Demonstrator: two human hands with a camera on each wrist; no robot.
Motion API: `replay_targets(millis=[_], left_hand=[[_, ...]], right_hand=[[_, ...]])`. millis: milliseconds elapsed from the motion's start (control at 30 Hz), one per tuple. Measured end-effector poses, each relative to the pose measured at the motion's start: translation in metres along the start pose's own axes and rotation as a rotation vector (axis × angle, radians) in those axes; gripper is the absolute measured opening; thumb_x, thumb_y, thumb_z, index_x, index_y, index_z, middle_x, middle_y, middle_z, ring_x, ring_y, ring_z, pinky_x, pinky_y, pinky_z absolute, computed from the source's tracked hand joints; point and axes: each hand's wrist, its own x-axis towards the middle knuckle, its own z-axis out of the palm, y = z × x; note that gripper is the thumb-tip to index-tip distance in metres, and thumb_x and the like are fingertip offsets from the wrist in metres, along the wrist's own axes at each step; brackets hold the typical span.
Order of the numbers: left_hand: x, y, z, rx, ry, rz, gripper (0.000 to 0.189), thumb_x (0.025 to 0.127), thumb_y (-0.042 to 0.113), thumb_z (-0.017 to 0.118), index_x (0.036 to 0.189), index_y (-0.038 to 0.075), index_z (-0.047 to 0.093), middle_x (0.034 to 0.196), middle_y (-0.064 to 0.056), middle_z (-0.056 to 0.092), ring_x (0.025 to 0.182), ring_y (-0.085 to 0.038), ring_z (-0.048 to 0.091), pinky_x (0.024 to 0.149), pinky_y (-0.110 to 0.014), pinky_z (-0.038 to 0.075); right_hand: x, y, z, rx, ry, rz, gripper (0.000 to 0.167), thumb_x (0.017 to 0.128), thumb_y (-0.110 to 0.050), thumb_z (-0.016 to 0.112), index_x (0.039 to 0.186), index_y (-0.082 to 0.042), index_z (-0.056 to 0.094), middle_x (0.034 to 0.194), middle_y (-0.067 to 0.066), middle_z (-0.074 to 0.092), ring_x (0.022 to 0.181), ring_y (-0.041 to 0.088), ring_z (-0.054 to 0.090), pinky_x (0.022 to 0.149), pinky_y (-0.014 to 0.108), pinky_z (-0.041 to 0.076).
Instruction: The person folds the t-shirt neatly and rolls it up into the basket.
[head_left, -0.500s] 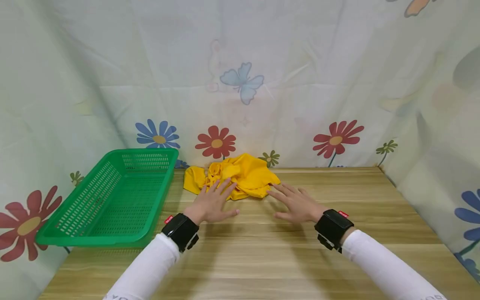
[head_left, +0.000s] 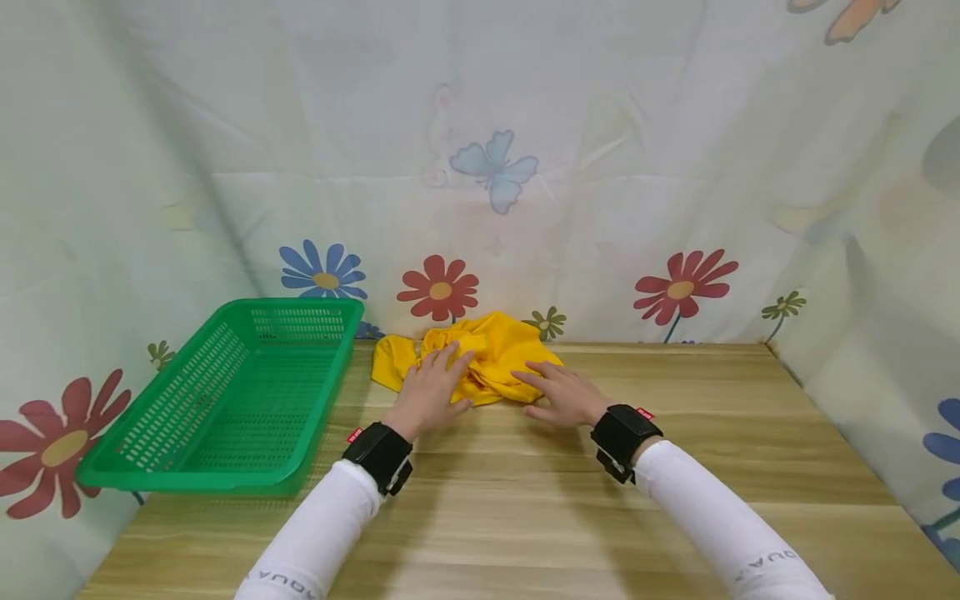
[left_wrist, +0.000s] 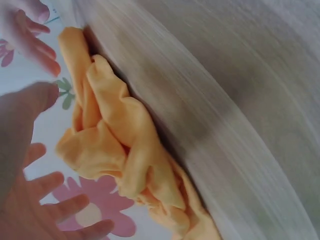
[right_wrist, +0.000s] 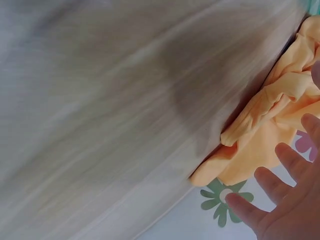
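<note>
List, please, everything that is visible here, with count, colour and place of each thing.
Cloth: apparently 1, yellow, bunched at the table's far edge
Basket: 1, green, left side of the table
Table: 1, wood-coloured, beneath cloth and basket
Printed sheeting: count unclear, whitish, behind and beside the table
Flower prints: several, red, blue and green, on the sheeting
Butterfly print: 1, blue, centre back
Orange print: 1, cut off, upper right
Wrist straps: 2, black, red tags
Sleeves: 2, white, both arms
Left hand: 1, by the cloth
Right hand: 1, by the cloth's right part
</note>
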Motion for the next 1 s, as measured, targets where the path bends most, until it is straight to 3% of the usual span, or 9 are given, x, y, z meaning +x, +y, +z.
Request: replay_targets(millis=[167, 267, 467, 667, 867, 1000], left_hand=[[0.009, -0.005, 0.004, 0.013, 0.066, -0.042, 0.069, 0.081, 0.037, 0.068, 0.141, 0.024, 0.036, 0.146, -0.011, 0.030, 0.125, -0.037, 0.038, 0.091, -0.055, 0.041], [0.014, -0.010, 0.006, 0.027, 0.069, -0.054, 0.067, 0.080, 0.039, 0.069, 0.139, 0.025, 0.041, 0.144, -0.012, 0.033, 0.123, -0.037, 0.040, 0.088, -0.054, 0.044], [0.021, -0.020, 0.012, -0.003, -0.008, -0.093, 0.066, 0.079, 0.038, 0.071, 0.137, 0.026, 0.044, 0.143, -0.015, 0.034, 0.126, -0.042, 0.037, 0.087, -0.057, 0.043], [0.024, -0.026, 0.021, -0.057, -0.093, -0.117, 0.063, 0.080, 0.032, 0.071, 0.137, 0.022, 0.045, 0.138, -0.019, 0.039, 0.121, -0.044, 0.042, 0.089, -0.055, 0.043], [0.027, -0.029, 0.024, -0.077, -0.174, -0.146, 0.064, 0.080, 0.027, 0.072, 0.138, 0.021, 0.044, 0.130, -0.018, 0.045, 0.110, -0.039, 0.049, 0.087, -0.051, 0.045], [0.029, -0.028, 0.023, -0.079, -0.194, -0.139, 0.066, 0.079, 0.028, 0.072, 0.138, 0.020, 0.044, 0.127, -0.018, 0.047, 0.109, -0.038, 0.050, 0.087, -0.050, 0.045]], right_hand=[[0.017, 0.005, 0.010, 0.018, -0.009, 0.011, 0.059, 0.087, -0.038, 0.060, 0.139, -0.017, 0.041, 0.139, 0.020, 0.040, 0.122, 0.040, 0.043, 0.098, 0.055, 0.035], [0.025, 0.009, 0.015, 0.003, -0.015, 0.013, 0.058, 0.087, -0.040, 0.059, 0.139, -0.017, 0.042, 0.138, 0.020, 0.041, 0.121, 0.041, 0.043, 0.098, 0.055, 0.035], [0.037, 0.013, 0.019, 0.022, -0.066, 0.059, 0.056, 0.088, -0.037, 0.058, 0.138, -0.017, 0.043, 0.138, 0.021, 0.041, 0.121, 0.042, 0.043, 0.097, 0.055, 0.035], [0.042, 0.014, 0.028, 0.050, -0.148, 0.095, 0.055, 0.088, -0.035, 0.056, 0.138, -0.017, 0.042, 0.127, 0.020, 0.048, 0.105, 0.036, 0.054, 0.091, 0.048, 0.043], [0.045, 0.011, 0.029, 0.059, -0.149, 0.111, 0.055, 0.087, -0.035, 0.057, 0.138, -0.018, 0.043, 0.123, 0.019, 0.048, 0.100, 0.034, 0.054, 0.088, 0.047, 0.043], [0.045, 0.012, 0.026, 0.047, -0.153, 0.122, 0.055, 0.087, -0.034, 0.057, 0.138, -0.017, 0.043, 0.122, 0.019, 0.048, 0.100, 0.033, 0.053, 0.088, 0.047, 0.043]])
